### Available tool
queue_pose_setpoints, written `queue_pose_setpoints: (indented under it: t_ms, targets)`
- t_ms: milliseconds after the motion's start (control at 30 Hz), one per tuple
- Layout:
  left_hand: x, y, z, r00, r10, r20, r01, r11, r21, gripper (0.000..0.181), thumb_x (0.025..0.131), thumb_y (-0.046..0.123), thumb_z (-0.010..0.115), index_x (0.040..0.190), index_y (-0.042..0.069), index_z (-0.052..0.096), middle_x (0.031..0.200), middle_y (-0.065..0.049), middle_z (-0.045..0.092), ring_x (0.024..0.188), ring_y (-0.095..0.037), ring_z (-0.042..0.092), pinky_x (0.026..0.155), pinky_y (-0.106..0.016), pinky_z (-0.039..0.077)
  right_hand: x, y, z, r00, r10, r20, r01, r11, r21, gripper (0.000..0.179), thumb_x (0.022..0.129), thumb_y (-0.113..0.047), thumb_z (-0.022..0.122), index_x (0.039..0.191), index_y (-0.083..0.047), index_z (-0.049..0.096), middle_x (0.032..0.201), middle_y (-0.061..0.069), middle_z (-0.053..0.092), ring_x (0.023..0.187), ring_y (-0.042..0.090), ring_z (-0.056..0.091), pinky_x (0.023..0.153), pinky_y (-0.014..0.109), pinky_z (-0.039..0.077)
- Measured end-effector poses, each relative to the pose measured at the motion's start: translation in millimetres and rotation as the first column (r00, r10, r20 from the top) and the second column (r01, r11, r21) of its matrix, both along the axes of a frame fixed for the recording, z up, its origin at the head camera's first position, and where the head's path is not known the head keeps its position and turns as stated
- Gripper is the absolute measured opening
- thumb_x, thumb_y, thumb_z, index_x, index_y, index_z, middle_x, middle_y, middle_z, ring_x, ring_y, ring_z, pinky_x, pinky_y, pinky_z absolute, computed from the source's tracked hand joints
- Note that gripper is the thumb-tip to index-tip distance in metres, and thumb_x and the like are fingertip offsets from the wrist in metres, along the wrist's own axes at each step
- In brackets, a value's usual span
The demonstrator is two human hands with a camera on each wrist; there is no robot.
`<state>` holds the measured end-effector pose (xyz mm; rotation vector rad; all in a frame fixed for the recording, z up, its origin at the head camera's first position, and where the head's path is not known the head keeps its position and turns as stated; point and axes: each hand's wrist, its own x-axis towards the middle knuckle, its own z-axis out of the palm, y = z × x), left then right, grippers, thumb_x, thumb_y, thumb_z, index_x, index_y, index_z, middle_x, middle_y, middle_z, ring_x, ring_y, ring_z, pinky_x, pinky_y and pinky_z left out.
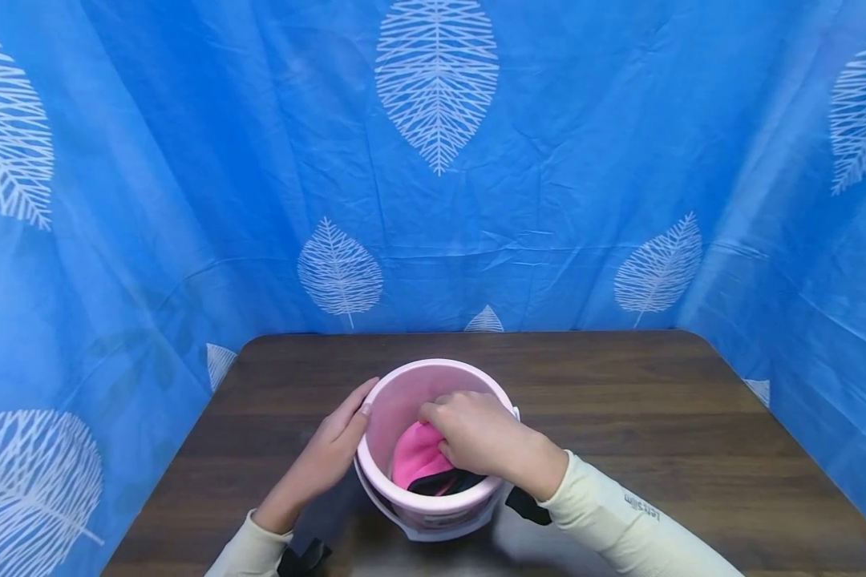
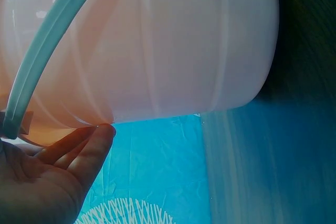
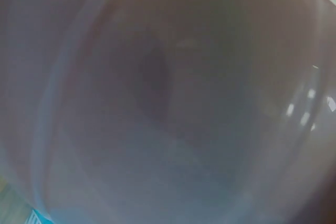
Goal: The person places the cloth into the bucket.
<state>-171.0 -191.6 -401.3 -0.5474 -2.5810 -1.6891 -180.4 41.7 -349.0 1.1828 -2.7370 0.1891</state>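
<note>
A pale pink bucket (image 1: 433, 503) stands upright on the table, its mouth facing up. My left hand (image 1: 337, 441) lies against the bucket's left side, thumb tip at the rim. Nearly straight fingers (image 2: 92, 153) touch the outer wall in the left wrist view. Inside the bucket, my right hand (image 1: 479, 433) pinches a bright pink cloth (image 1: 417, 455) at its upper part. Black material (image 1: 451, 482) shows below the cloth; whether the two are joined I cannot tell. The right wrist view is filled by the blurred bucket wall (image 3: 173, 103), with that hand hidden.
A brown wooden table (image 1: 621, 417) surrounds the bucket. Blue curtains (image 1: 548, 160) with white leaf prints hang behind it and on both sides. The bucket's pale handle (image 2: 44, 51) hangs down along its outer side.
</note>
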Motion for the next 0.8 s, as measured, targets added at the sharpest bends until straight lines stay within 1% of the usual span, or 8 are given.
queue_pose_setpoints:
  t_ms: [200,333,433,633,800]
  targets:
    - [-1.3,-0.3,-0.3,1.0,-0.003,0.004,0.003,1.0,0.005,0.051,0.111,0.023,0.041,0.157,0.004,0.034,0.157,-0.016,0.041,0.143,-0.036,0.041,0.111,-0.05,0.038,0.2,-1.3,-0.7,1.0,0.003,-0.001,-0.003,1.0,0.003,0.019,0.081,-0.009,0.079,0.098,-0.012,0.072,0.082,0.0,0.069,0.076,0.02,0.067,0.067,0.034,0.055]
    - [-1.4,-0.1,-0.2,1.0,-0.003,0.007,0.003,1.0,0.009,0.051,0.11,0.022,0.042,0.157,0.004,0.035,0.157,-0.016,0.042,0.143,-0.036,0.042,0.111,-0.05,0.038,-0.2,-2.5,-1.4,1.0,0.001,0.013,-0.001,1.0,0.005,0.019,0.081,-0.009,0.079,0.099,-0.012,0.072,0.083,0.0,0.069,0.076,0.02,0.067,0.067,0.034,0.055]
    - [-1.7,0.3,-0.5,1.0,0.0,0.009,0.0,1.0,0.009,0.051,0.11,0.023,0.042,0.157,0.004,0.035,0.157,-0.016,0.042,0.143,-0.036,0.042,0.111,-0.051,0.038,-0.5,-3.1,-1.6,1.0,-0.002,0.03,0.002,1.0,0.008,0.019,0.081,-0.008,0.078,0.099,-0.011,0.072,0.082,0.0,0.069,0.075,0.019,0.066,0.067,0.033,0.055]
    - [-1.9,0.5,-0.1,1.0,0.006,0.008,-0.006,1.0,0.008,0.051,0.11,0.023,0.043,0.157,0.005,0.035,0.157,-0.015,0.042,0.142,-0.036,0.043,0.111,-0.052,0.039,-1.0,-4.2,-2.2,0.999,-0.016,0.04,0.015,0.999,0.029,0.015,0.082,-0.011,0.079,0.095,-0.011,0.071,0.077,-0.001,0.065,0.073,0.019,0.065,0.064,0.033,0.053]
    - [-1.9,-0.1,0.2,1.0,0.008,0.011,-0.008,1.0,0.006,0.051,0.11,0.023,0.042,0.157,0.005,0.035,0.157,-0.015,0.042,0.143,-0.036,0.042,0.112,-0.052,0.037,-3.1,-5.8,-4.0,0.997,-0.029,0.067,0.027,0.999,0.034,0.015,0.083,-0.012,0.079,0.095,-0.012,0.071,0.077,-0.003,0.065,0.072,0.018,0.064,0.065,0.031,0.052]
